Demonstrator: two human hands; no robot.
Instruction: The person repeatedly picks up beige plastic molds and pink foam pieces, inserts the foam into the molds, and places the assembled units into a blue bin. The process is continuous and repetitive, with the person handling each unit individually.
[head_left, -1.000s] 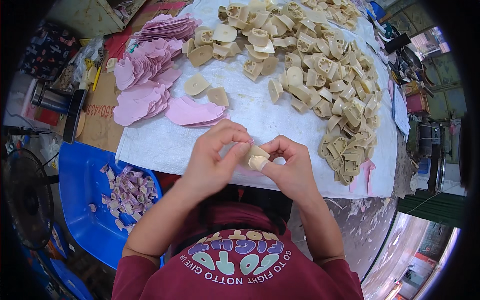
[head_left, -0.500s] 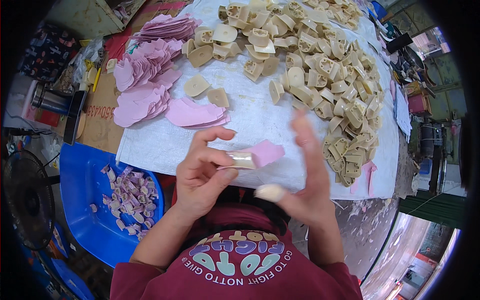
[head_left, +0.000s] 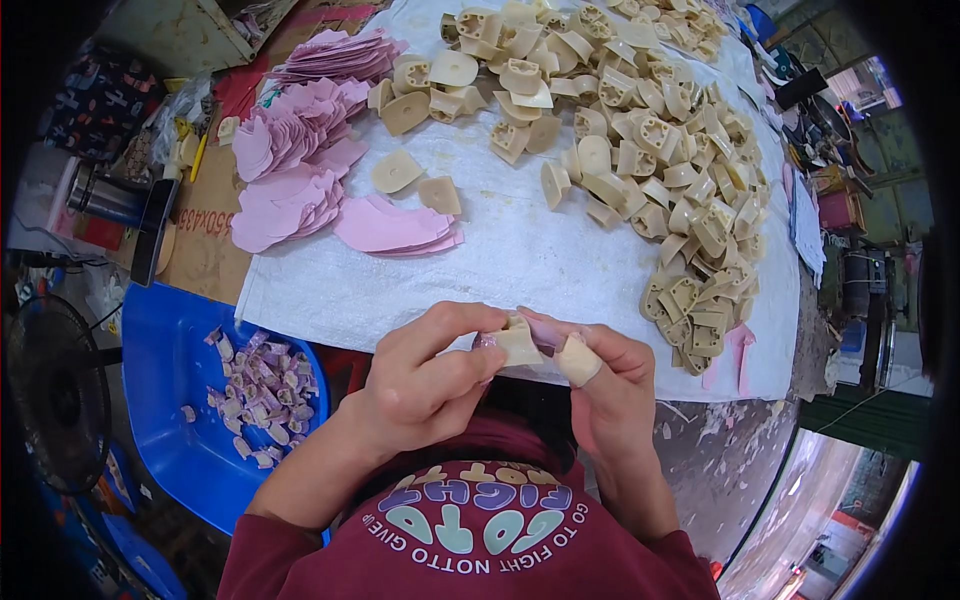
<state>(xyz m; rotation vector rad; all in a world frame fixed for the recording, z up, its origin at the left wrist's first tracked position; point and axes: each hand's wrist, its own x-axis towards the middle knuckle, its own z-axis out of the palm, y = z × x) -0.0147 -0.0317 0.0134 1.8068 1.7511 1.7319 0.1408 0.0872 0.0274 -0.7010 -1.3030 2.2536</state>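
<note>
Close to my body, at the table's near edge, a beige plastic shoe heel (head_left: 519,346) is gripped in the bent fingers of my left hand (head_left: 415,378). On its right side, my right hand (head_left: 622,385) pinches a pink sheet piece (head_left: 544,332) between thumb and fingers, against the heel. The right thumb wears a pale finger cover (head_left: 577,361). My fingers hide much of the pink piece, so how far it goes round the heel does not show. Beyond my hands, two loose heels (head_left: 397,172) lie beside a fanned stack of pink pieces (head_left: 390,226).
A large heap of bare beige heels (head_left: 650,160) spreads over the white sheet (head_left: 480,265) at the far right. More pink stacks (head_left: 285,205) sit at the left. Below them a blue basin (head_left: 165,400) holds many pink-covered heels (head_left: 262,395). A fan (head_left: 60,395) stands far left.
My right hand, open and blurred before, has come in to the left and now pinches the pink piece at the heel. My left hand has turned the heel and shifted slightly right.
</note>
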